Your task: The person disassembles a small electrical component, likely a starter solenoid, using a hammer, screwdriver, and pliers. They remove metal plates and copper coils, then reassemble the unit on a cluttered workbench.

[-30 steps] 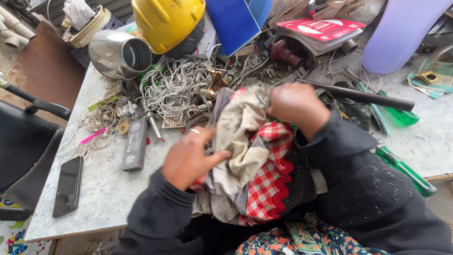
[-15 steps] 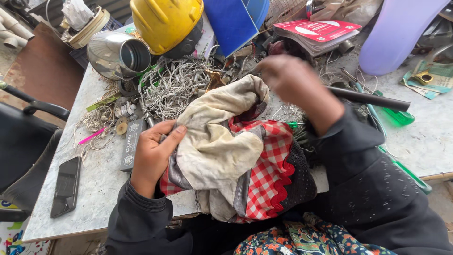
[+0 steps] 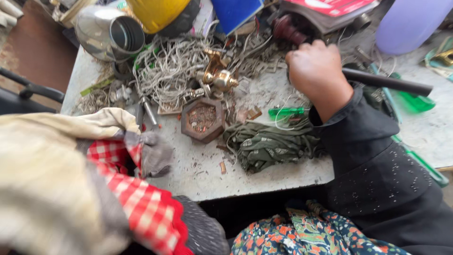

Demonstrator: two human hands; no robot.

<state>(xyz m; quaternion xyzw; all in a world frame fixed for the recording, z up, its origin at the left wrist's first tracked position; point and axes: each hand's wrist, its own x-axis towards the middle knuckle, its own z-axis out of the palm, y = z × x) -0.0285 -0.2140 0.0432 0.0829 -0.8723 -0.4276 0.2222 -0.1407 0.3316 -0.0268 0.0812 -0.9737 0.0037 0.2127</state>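
A bundle of cloths [image 3: 56, 189], beige with a red-and-white checked piece [image 3: 137, 203], is raised close to the camera at the left and covers that side of the table. My left hand is hidden behind it. My right hand [image 3: 316, 71] rests knuckles-up on the cluttered table [image 3: 207, 174] with fingers curled, beside the near end of a black rod [image 3: 387, 82]. I cannot see whether the fingers hold anything. A crumpled green cloth [image 3: 269, 144] lies just below that hand, and a hexagonal wooden box [image 3: 202, 119] sits left of it.
A tangle of pale wire [image 3: 165, 66] and a brass fitting [image 3: 218, 75] lie at the table's middle back. Behind them are a steel cup [image 3: 111, 33], a yellow helmet [image 3: 158, 12] and a purple container [image 3: 410, 23]. A green-handled tool [image 3: 420, 160] lies at the right edge.
The cloth bundle has been pulled off the table's middle toward the left and nearer the camera, uncovering the wooden box and green cloth. My right hand let go of it and dropped to the table.
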